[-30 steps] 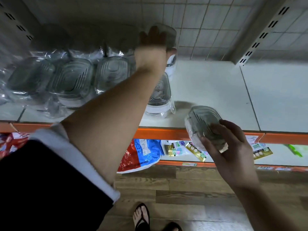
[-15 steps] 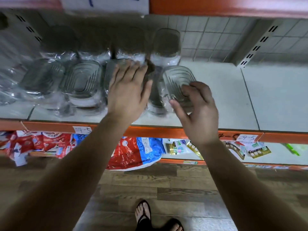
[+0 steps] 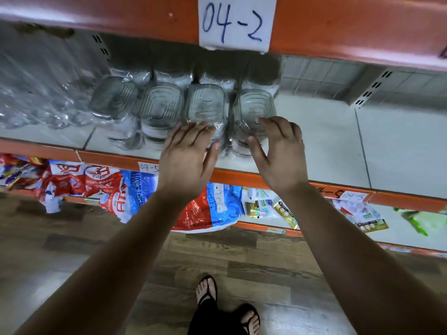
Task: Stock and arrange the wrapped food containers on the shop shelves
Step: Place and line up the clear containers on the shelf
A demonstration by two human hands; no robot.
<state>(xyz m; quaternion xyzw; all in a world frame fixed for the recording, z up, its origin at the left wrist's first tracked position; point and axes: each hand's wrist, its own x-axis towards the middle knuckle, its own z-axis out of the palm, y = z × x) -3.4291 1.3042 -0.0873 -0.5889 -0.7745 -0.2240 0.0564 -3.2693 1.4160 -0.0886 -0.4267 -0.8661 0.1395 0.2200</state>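
Where the white shelf (image 3: 326,146) meets its orange edge, two bare hands are busy with the wrapped containers (image 3: 160,105). Four of these clear tubs sit side by side in a near row. More stand behind them in a far row, deep in shadow.

The left hand (image 3: 186,155) is flat, with its fingers straight and spread. It touches the near side of the third tub (image 3: 205,102) and holds nothing. The right hand (image 3: 280,153) is half curled. Its thumb is at the near side of the end tub (image 3: 254,105) and its fingers bend over the top, so it seems to hold that tub lightly. The end tub sits on the shelf at the right end of the near row, close against the third tub.

I think a good part of the job is done, since the left side of the shelf is full. The end tub looks almost in line with the others and may need just a small push. To the right only white shelf shows, so I think there is room for many more. No spare tubs show on the floor (image 3: 242,262). A paper label (image 3: 237,20) reading 04-2 hangs above.
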